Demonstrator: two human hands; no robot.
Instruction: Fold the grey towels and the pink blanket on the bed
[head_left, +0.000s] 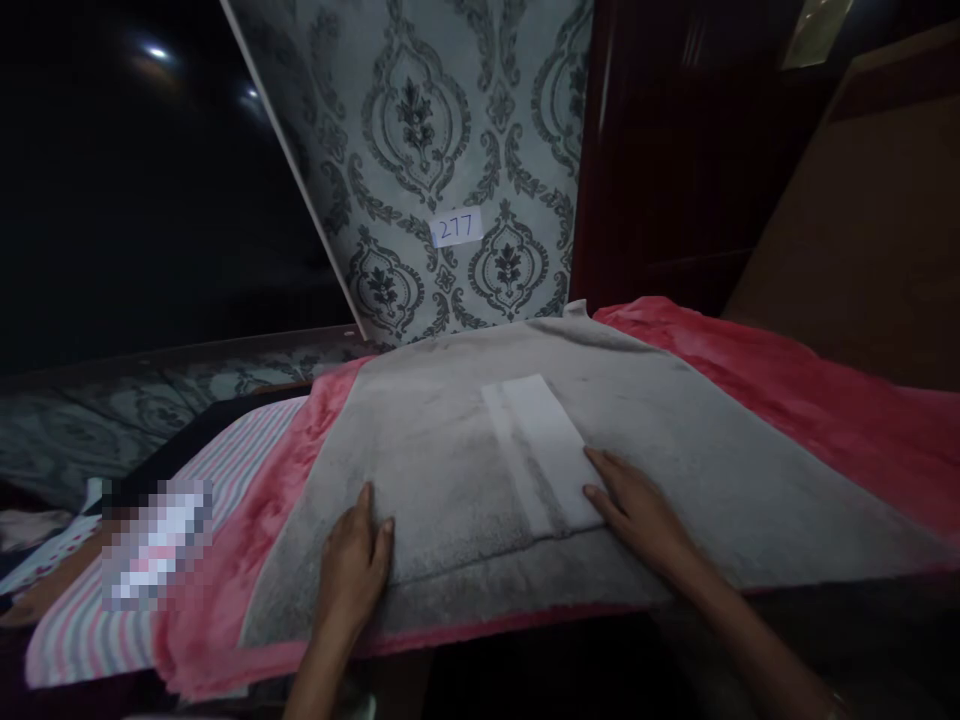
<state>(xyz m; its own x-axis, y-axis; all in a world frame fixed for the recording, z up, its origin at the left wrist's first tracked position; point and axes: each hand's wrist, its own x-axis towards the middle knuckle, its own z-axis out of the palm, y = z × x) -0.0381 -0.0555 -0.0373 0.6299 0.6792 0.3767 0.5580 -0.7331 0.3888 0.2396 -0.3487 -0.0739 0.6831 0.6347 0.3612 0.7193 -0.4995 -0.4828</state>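
A grey plush cloth point(435, 430) lies spread out, with a crease or fold line running across it near the front edge. On its middle lies a white rectangular piece point(551, 440), with a paler narrow strip along its left side; I cannot tell whether it is paper or fabric. My left hand point(356, 550) rests on the front left of the grey cloth, thumb and index finger apart, its other fingers partly hidden. At the lower right edge of the white piece, my right hand point(637, 505) touches down with its fingers stretched and the thumb apart.
Pink plush fabric point(750, 360) lies under and around the grey cloth. Striped fabric point(240, 450) is at the left, with a blurred-out patch over it. Behind stand a patterned wall point(420, 120) with a "277" label point(457, 227), a dark screen point(150, 200) and a brown board point(862, 220).
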